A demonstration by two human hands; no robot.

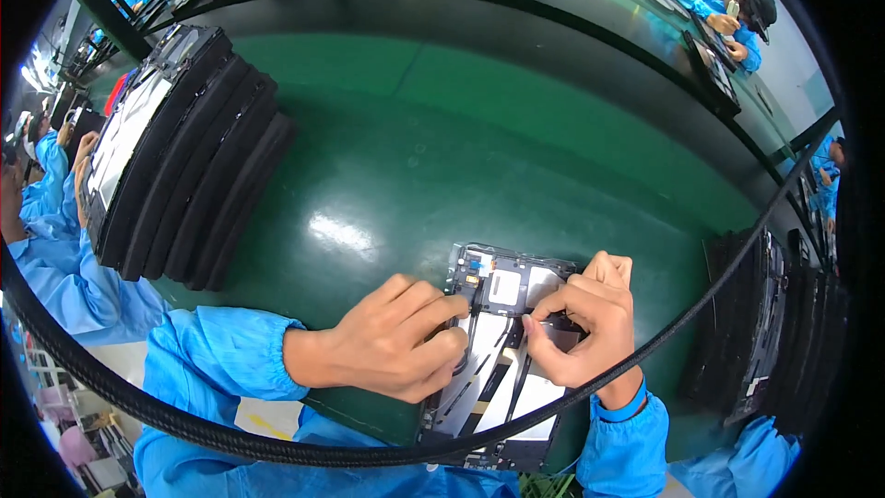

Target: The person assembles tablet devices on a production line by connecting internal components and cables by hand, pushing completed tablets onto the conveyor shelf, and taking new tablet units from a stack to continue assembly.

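Observation:
An opened tablet [503, 288] lies in front of me on the green table, its innards facing up. Silver battery plates, black strips and a dark board at the far end show. My left hand [396, 339] rests over the tablet's left edge, fingers curled in and pressed together; whatever lies between them is hidden. On the other side, my right hand [590, 327] pinches thumb and forefinger close over the middle of the tablet, near the board's lower edge. Anything in that pinch is too small to make out. A blue band circles my right wrist.
A tall stack of black trays [184, 157] holding tablets stands at the left. More black trays [737, 323] stand at the right. A black braided cable [387, 455] arcs across the view. Beyond the green table [387, 148] runs a shelf; co-workers in blue sit around.

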